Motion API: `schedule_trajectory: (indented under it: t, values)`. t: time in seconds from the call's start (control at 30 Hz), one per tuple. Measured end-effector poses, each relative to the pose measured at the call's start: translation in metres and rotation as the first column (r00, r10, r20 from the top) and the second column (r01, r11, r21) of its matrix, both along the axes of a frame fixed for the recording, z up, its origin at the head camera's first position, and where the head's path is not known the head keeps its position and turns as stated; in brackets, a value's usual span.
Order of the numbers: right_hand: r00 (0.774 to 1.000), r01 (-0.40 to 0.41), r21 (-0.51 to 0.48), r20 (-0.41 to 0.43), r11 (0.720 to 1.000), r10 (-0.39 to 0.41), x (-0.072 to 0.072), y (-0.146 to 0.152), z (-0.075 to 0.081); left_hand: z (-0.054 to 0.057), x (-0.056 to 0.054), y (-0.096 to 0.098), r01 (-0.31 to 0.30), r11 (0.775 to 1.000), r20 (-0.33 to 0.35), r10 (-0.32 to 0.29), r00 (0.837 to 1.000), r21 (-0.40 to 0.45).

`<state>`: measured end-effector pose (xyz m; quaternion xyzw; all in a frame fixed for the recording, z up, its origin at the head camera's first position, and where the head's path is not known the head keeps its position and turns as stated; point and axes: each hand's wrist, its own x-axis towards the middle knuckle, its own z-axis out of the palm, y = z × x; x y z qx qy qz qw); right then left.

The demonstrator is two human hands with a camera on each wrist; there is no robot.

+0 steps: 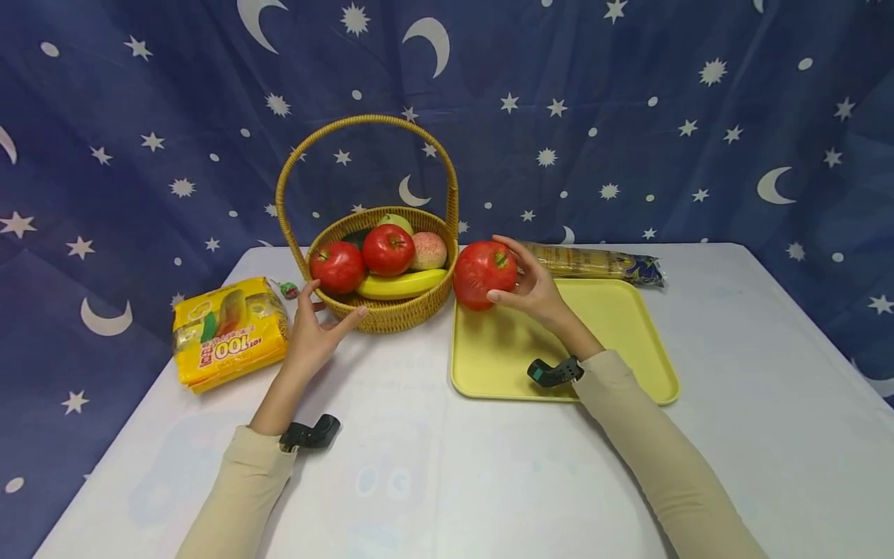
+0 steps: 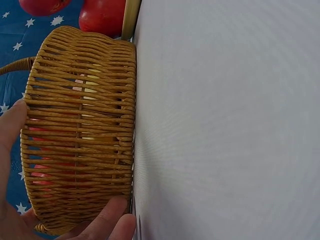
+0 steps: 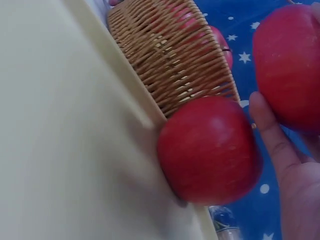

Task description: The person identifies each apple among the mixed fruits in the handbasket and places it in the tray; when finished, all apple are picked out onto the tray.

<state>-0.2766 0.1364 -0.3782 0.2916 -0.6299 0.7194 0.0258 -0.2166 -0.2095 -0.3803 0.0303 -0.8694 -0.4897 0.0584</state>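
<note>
My right hand (image 1: 536, 293) holds a large red apple (image 3: 290, 65) between thumb and fingers, raised just right of the wicker basket (image 1: 391, 317). Below it, a second red apple (image 3: 210, 150) sits at the edge of the yellow tray (image 1: 503, 369); in the head view the raised apple mostly hides it. My left hand (image 1: 314, 338) touches the basket's near left side, thumb by the rim and fingers spread low along the wall. Inside the basket are two red apples (image 1: 389, 250), a banana (image 1: 401, 286), a peach (image 1: 428, 251) and a partly hidden pale green fruit (image 1: 396, 223).
On the left lies a yellow snack pack (image 1: 230, 330), with a small green-and-red item (image 1: 289, 290) between it and the basket. Behind the tray is a long golden package (image 1: 594, 262) with a dark blue end. A starry blue curtain (image 1: 628, 116) backs the white table (image 1: 419, 481).
</note>
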Motion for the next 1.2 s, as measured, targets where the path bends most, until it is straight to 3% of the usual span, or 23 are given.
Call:
schedule_trajectory:
  t: [0.37,1.2]
  values:
    - [1.000,0.018,-0.019,0.011,1.000,-0.018,0.000,0.010,0.007,0.001,0.002,0.000,-0.008,1.000,0.020,0.009,1.000,-0.022]
    - [0.991,0.124,0.017,0.040,0.992,-0.124,-0.006,0.033,0.002,0.003,0.003,0.000,0.007,1.000,0.016,-0.007,1.000,-0.019]
